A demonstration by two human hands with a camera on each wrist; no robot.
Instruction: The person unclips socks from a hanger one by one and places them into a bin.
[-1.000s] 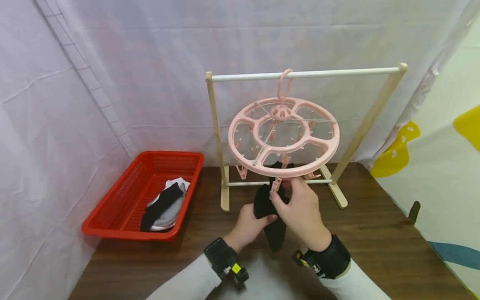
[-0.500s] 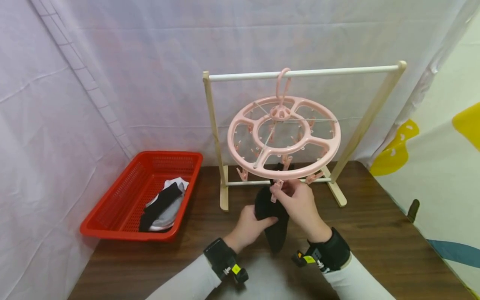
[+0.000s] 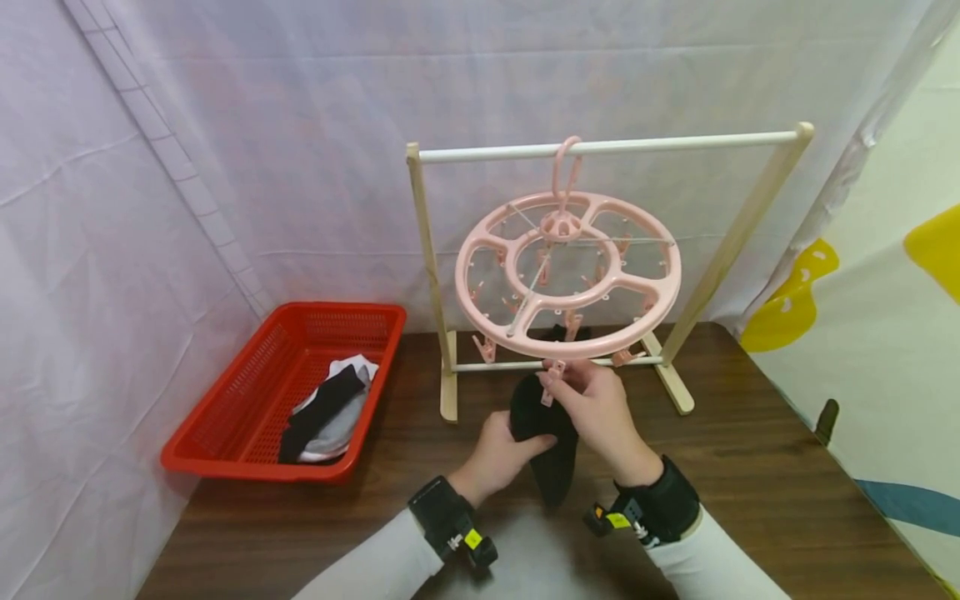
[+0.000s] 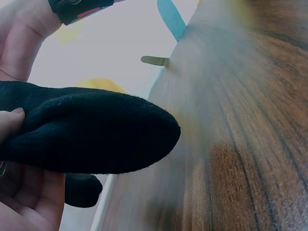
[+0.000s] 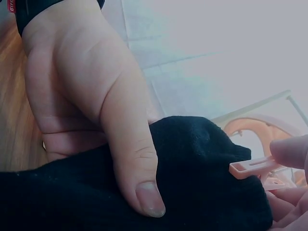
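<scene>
In the head view a black sock [image 3: 553, 471] hangs below the front rim of a pink round clip hanger [image 3: 561, 225]. My left hand [image 3: 495, 454] grips the sock, thumb across its near face. My right hand [image 3: 600, 408] pinches a pink clothespin [image 3: 548, 395] at the sock's upper edge. Up close in the right wrist view, the clothespin [image 5: 250, 167] lies over the edge of the sock [image 5: 207, 192]; whether its jaws press on the cloth cannot be told. The toe of the sock [image 4: 120, 130] sticks out past my left fingers in the left wrist view.
A white rail [image 3: 675, 145] on a wooden stand carries the hanger, from which several other clothespins dangle. Another black piece of cloth [image 3: 557, 332] shows behind the hanger's front rim. On the left, a red basket [image 3: 180, 454] holds black, grey and white socks [image 3: 330, 412].
Since a second ago my right hand has shifted slightly left, its thumb now nearer the upper end of the clothespin. Over the last half second, hands and sock have stayed nearly still.
</scene>
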